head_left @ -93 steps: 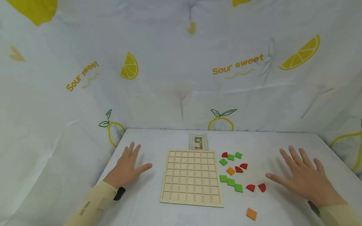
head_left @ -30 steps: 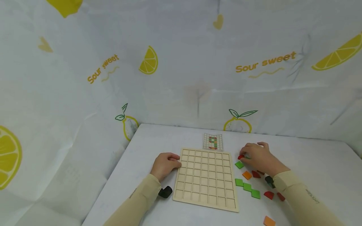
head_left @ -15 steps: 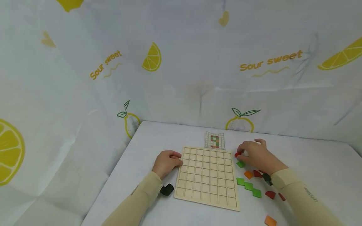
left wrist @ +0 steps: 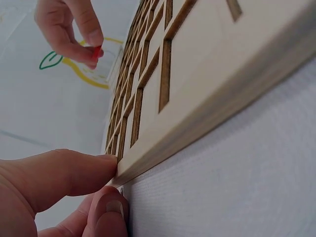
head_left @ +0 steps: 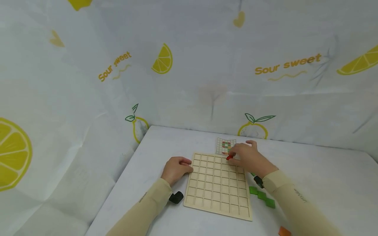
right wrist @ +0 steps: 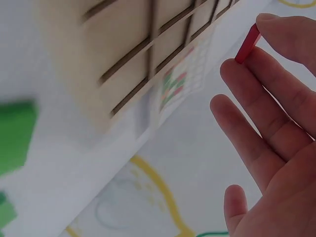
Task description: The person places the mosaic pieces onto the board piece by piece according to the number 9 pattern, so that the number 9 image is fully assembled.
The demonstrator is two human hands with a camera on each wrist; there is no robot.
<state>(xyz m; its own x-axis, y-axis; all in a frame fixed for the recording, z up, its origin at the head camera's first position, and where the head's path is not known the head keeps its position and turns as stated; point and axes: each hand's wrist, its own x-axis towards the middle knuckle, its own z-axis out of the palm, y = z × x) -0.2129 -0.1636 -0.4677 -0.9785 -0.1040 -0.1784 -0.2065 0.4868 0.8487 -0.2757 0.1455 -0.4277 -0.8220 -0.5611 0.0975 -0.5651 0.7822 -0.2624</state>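
Note:
A wooden grid board (head_left: 218,183) lies flat on the white table. My left hand (head_left: 175,170) holds its left edge; in the left wrist view the thumb (left wrist: 74,175) rests on the rim and the curled fingers sit at the side below it. Above the far part of the board, my right hand (head_left: 250,159) pinches a red quarter-circle tile (right wrist: 248,44) between thumb and fingertips, its other fingers spread. Behind the board stands a small pattern card (head_left: 220,146) with a coloured figure on a grid, partly covered by the right hand.
Green square tiles (head_left: 261,195) lie to the right of the board, partly near the right forearm. An orange square tile (head_left: 284,231) sits at the front right. Other loose tiles are hidden under the right arm. A lemon-print cloth (head_left: 189,65) hangs behind the table.
My right hand has picked up the red tile from the right side and carried it left over the board. My left hand came to the board's left edge earlier and stays there.

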